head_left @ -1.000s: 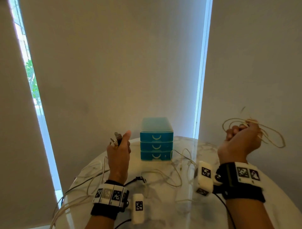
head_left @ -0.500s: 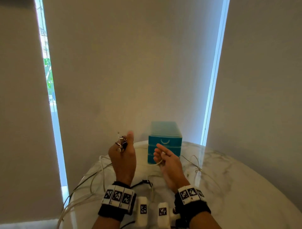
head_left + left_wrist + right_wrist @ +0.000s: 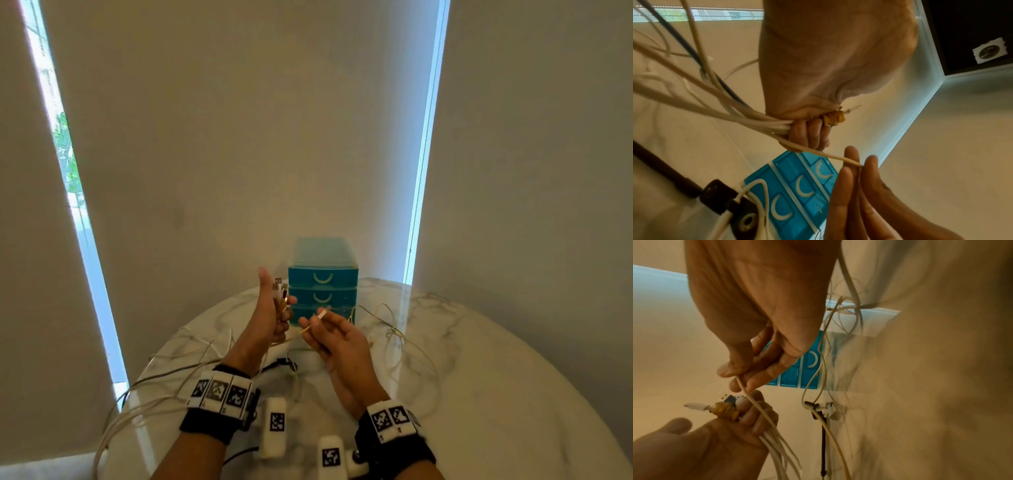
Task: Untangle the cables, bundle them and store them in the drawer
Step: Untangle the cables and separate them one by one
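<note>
The left hand (image 3: pixel 270 322) curls its fingers (image 3: pixel 807 134) round a bunch of white cables (image 3: pixel 731 116), plug ends sticking out above the fist. The right hand (image 3: pixel 337 339) pinches one thin cable (image 3: pixel 754 404) between thumb and fingertips, just beside the left fingers. Beyond both hands, the blue drawer unit (image 3: pixel 322 281) stands on the table (image 3: pixel 496 377), drawers closed.

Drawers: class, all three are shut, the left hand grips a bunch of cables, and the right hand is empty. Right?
Not quite. The right hand pinches a thin cable, as the right wrist view shows. The drawers are shut and the left hand grips the bunch.
</note>
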Tool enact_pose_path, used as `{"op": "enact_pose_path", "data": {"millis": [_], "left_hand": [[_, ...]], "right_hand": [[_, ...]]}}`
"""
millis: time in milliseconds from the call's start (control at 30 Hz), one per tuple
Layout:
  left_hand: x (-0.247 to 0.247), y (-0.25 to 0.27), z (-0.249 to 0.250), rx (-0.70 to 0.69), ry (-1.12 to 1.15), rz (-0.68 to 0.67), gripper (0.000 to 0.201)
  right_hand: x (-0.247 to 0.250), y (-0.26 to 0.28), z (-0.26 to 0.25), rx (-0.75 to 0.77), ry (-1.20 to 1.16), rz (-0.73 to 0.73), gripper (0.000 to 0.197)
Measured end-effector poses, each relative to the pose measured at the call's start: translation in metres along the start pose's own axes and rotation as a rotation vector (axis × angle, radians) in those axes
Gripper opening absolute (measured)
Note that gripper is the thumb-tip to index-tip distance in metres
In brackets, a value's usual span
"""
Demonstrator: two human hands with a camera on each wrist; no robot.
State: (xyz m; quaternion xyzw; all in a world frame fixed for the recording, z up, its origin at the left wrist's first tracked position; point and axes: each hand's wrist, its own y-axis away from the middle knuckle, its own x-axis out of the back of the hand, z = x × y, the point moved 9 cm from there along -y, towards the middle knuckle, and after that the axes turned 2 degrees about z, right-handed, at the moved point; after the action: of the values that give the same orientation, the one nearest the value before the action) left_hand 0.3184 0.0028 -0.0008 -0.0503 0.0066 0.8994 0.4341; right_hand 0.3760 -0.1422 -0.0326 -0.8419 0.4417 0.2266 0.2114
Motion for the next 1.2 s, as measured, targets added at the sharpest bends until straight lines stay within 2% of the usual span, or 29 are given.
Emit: {"op": "enact_pose_path", "data": {"millis": [100, 167, 300, 400, 533, 700, 833, 933, 1100, 1200], "left_hand": [[-0.009, 0.014, 0.003, -0.024, -0.097, -0.041, 0.078], [-0.022, 0.028, 0.011, -0.043, -0.144, -0.085, 0.069], [-0.032, 0.017, -0.005, -0.065, -0.320, -0.137, 0.078], [-0.029, 0.004, -0.019, -0.067, -0.282, -0.163, 0.085], [-0.022, 0.007, -0.007, -0.121, -0.285, -0.110, 0.084], [-0.013, 0.003, -0.004, -0.156, -0.356, -0.024, 0.094], [-0.004, 0.002, -0.006, -0.081, -0.216, 0.034, 0.088], [0.002, 0.005, -0.011, -0.002, -0.069, 0.038, 0.083], [0.012, 0.002, -0.007, -0.009, 0.105, 0.113, 0.079], [0.021, 0.003, -0.005, -0.012, 0.151, 0.176, 0.073]], "right_hand": [[-0.004, 0.004, 0.002, 0.011, 0.143, -0.085, 0.041], [-0.001, 0.002, 0.005, 0.018, 0.197, -0.071, 0.036], [0.007, 0.003, 0.000, 0.092, 0.226, 0.049, 0.026], [0.000, 0.007, -0.005, 0.138, 0.316, 0.051, 0.016], [-0.012, 0.009, -0.014, 0.159, 0.460, -0.016, 0.020], [-0.007, 0.008, -0.026, 0.063, 0.353, -0.056, 0.024], [0.011, 0.001, -0.035, -0.007, 0.275, 0.032, 0.021], [0.023, 0.002, -0.022, -0.112, 0.438, 0.032, 0.017], [0.013, 0.011, -0.010, -0.143, 0.831, -0.144, 0.013], [0.007, 0.017, -0.004, -0.157, 1.100, -0.233, 0.018]]}}
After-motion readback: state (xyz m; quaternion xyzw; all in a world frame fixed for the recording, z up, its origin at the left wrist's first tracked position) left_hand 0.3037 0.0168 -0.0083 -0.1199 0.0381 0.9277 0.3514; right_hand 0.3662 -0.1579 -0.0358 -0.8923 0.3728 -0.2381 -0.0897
